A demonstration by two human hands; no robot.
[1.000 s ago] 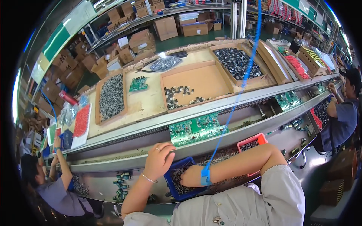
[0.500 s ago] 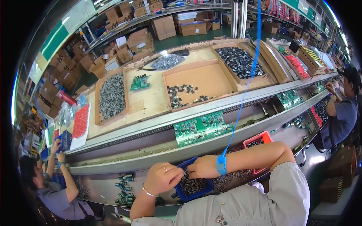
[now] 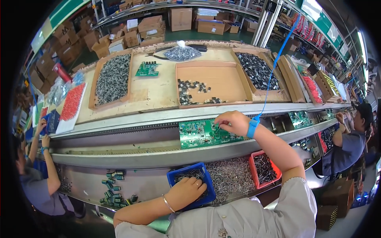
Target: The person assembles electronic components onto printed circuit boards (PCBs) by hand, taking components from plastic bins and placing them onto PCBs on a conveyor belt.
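Half a second before, both hands had been low at the bins; now they had split. The right hand [image 3: 234, 122] had risen from the blue bin [image 3: 192, 186] and lay over the right part of the green board [image 3: 208, 133] on the conveyor rail [image 3: 119, 131], fingers curled and pressed together at the tips as if pinching a small part against the board. The part itself was too small to make out. A blue wrist strap [image 3: 252, 127] sat just behind that hand, its cord running up and away.

The left hand [image 3: 186, 192] had settled into the blue bin, fingers bent down among the small metal parts; whether it had caught any could not be told.

Just right of the left hand lay a loose heap of wire parts [image 3: 232, 176], and beyond it a red bin [image 3: 265, 169] of dark components. Judged from this, 1 part was being seated on the board while the other hand gathered more.

Past the right hand, trays [image 3: 214, 83] of components lay on the tabletop [image 3: 158, 93].
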